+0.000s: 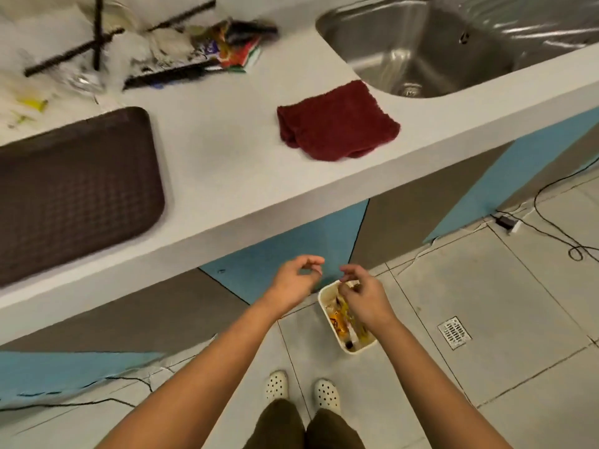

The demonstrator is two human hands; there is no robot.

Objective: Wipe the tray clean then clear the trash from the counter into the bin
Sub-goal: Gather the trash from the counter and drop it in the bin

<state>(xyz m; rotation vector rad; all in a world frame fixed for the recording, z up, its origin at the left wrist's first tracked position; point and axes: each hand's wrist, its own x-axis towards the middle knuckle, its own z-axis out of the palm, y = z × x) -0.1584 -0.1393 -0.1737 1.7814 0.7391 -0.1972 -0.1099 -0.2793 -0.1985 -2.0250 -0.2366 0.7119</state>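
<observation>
No words, brands or numbers can be read here. The colourful wrappers (227, 47) on the counter (210, 131) carry print, but it is too blurred to make out.

Brown tray (74, 189) on counter (227, 176); bin (324, 298) holds trash (340, 319).

glossy metal sink (453, 50), seemingly terry cloth (337, 121)

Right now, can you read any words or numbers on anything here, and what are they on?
None can be read.
Colourful wrappers on the counter: print too blurred.
Orange wrapper in the bin: too small and blurred.
</observation>
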